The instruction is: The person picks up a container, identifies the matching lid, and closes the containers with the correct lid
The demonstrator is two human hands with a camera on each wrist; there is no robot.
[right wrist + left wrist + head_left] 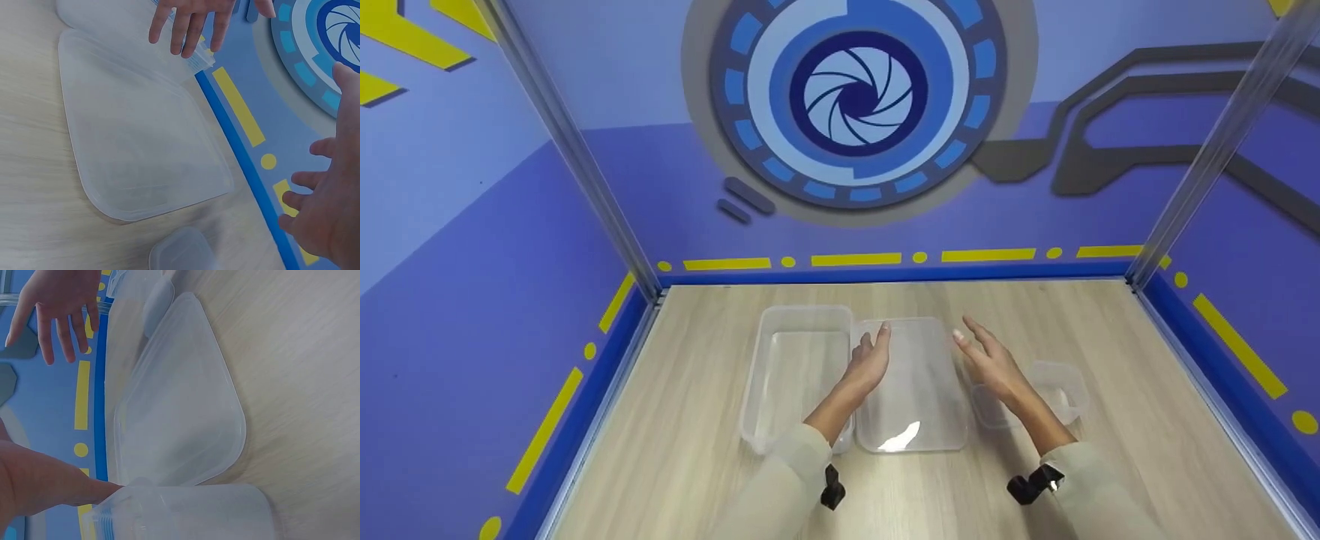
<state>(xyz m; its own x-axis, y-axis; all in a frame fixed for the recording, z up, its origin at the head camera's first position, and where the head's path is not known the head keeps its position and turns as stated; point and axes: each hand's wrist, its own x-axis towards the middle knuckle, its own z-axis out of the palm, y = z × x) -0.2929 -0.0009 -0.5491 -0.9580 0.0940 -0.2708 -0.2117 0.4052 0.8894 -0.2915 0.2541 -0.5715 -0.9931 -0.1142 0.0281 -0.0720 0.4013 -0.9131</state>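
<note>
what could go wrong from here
The large lid lies right beside the large container, so reaching for one could nudge the other. The right hand appears to be above the small container's area, so lowering it carelessly might knock that. All this plastic is see-through, so edges may be easy to misjudge.

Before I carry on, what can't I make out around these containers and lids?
Head view: the right hand and forearm cover parts of the small container and small lid.
Head view: the left hand covers part of the large container, at its right.
Head view: glare hides a patch of the large lid.
Left wrist view: bottom edge crops the large container.
Right wrist view: bottom edge crops the small lid.
</note>
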